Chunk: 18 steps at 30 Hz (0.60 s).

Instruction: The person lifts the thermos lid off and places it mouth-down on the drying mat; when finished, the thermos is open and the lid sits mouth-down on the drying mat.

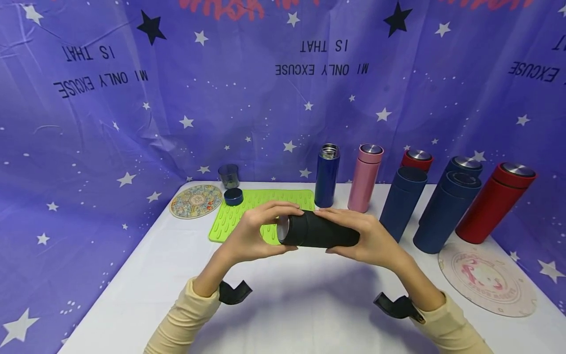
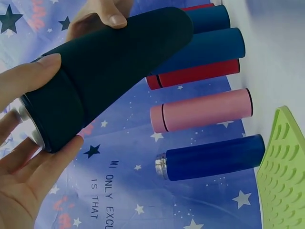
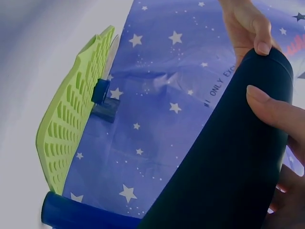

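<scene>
A black thermos bottle [image 1: 329,233] is held lying sideways above the table, its silver-topped end pointing left. My left hand [image 1: 254,233] grips its lid [image 2: 52,112], thumb on one side and fingers on the other. Around the body of the bottle curls my right hand [image 1: 371,241]; in the right wrist view the right thumb [image 3: 271,112] presses on the dark side. Behind the hands stands a blue bottle [image 1: 327,179] with its steel neck uncovered. A small blue cap [image 1: 233,197] lies by the green mat's left edge.
A green ridged mat [image 1: 225,226] lies under and behind the hands. Beyond it are a translucent cup [image 1: 229,176] and a patterned round mat [image 1: 196,201]. To the right stand a pink bottle [image 1: 366,179], several blue and red bottles [image 1: 493,206], and a pink round mat [image 1: 491,280].
</scene>
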Each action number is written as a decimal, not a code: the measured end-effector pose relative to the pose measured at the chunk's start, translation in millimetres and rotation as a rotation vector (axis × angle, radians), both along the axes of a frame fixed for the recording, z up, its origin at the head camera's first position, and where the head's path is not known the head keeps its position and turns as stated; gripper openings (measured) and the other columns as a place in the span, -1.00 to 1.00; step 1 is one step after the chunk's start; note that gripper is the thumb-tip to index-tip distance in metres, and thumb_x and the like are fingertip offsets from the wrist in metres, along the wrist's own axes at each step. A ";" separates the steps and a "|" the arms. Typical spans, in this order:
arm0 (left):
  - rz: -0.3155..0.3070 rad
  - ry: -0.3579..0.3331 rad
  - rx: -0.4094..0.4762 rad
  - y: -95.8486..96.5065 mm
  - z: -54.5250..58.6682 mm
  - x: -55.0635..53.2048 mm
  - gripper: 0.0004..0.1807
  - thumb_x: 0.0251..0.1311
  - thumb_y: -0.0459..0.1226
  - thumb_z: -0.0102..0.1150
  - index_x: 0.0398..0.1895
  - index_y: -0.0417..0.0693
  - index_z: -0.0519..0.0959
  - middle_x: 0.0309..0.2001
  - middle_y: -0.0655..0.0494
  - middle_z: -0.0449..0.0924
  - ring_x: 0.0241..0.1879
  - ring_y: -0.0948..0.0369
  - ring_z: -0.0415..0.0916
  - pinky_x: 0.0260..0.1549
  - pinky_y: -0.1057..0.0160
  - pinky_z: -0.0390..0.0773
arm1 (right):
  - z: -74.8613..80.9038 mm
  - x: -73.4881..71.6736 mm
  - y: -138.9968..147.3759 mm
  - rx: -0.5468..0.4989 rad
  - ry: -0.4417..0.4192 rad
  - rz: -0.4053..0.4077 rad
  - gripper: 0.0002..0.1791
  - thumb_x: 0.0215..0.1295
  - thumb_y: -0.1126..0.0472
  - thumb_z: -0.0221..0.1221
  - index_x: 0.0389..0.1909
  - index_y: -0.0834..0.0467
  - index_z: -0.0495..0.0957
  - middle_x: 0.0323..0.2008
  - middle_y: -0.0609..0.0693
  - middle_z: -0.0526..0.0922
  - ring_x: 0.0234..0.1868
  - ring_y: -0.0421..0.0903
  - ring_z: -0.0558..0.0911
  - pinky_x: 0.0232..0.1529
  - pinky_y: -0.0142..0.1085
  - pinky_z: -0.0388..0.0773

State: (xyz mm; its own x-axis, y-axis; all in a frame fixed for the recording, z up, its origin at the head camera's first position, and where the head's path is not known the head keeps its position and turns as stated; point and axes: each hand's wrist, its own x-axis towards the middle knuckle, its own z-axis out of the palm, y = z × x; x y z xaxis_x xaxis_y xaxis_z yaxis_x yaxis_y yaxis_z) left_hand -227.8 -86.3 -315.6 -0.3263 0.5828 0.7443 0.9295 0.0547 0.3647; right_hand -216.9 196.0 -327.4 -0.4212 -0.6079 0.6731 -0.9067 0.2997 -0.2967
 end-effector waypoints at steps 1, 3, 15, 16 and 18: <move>-0.001 -0.001 0.003 0.2 -0.6 -0.4 -0.27 -0.26 -0.37 0.59 0.12 -0.13 0.53 0.11 -0.05 0.51 0.08 0.10 0.49 -0.18 0.32 0.64 | -0.1 0.1 0.2 0.001 -0.003 0.000 -0.15 -0.19 0.28 0.55 0.27 0.11 0.48 0.16 0.05 0.55 0.14 0.03 0.56 0.17 -0.35 0.45; -0.006 -0.006 0.009 0.8 -1.8 -1.3 -0.27 -0.27 -0.37 0.59 0.12 -0.14 0.53 0.10 -0.04 0.52 0.07 0.10 0.50 -0.19 0.31 0.64 | -0.2 0.1 0.3 0.002 -0.006 0.000 -0.16 -0.18 0.28 0.55 0.26 0.11 0.49 0.15 0.07 0.57 0.12 0.04 0.57 0.16 -0.35 0.46; 0.028 -0.051 0.056 2.4 -4.7 0.8 -0.27 -0.30 -0.36 0.61 0.09 -0.16 0.55 0.02 -0.02 0.57 0.01 0.11 0.53 -0.25 0.31 0.66 | -1.9 2.4 -3.7 0.000 0.103 -0.055 -0.18 -0.22 0.27 0.54 0.23 0.10 0.52 0.13 0.10 0.58 0.10 0.07 0.59 0.18 -0.33 0.45; 0.038 -0.071 0.062 2.6 -4.8 1.1 -0.28 -0.29 -0.36 0.60 0.10 -0.16 0.55 0.02 -0.01 0.57 0.00 0.11 0.54 -0.26 0.30 0.66 | -2.4 2.7 -4.4 0.005 0.128 -0.078 -0.18 -0.22 0.25 0.54 0.23 0.08 0.52 0.13 0.09 0.58 0.11 0.07 0.58 0.17 -0.29 0.47; 0.065 -0.126 0.076 3.1 -4.8 1.6 -0.28 -0.26 -0.34 0.60 0.11 -0.16 0.54 0.02 0.01 0.58 -0.03 0.11 0.56 -0.28 0.29 0.67 | -3.6 3.0 -6.1 0.020 0.188 -0.130 -0.18 -0.21 0.23 0.53 0.23 0.04 0.52 0.13 0.10 0.57 0.11 0.08 0.58 0.14 -0.18 0.51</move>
State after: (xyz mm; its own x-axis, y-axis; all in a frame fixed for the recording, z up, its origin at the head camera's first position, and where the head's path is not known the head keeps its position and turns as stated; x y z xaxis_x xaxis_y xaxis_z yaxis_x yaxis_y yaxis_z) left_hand -226.3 -83.2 -320.4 -0.4549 0.5010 0.7363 0.8716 0.0808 0.4835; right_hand -213.9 189.9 -331.0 -0.3655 -0.5705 0.7355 -0.8987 0.4221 -0.1192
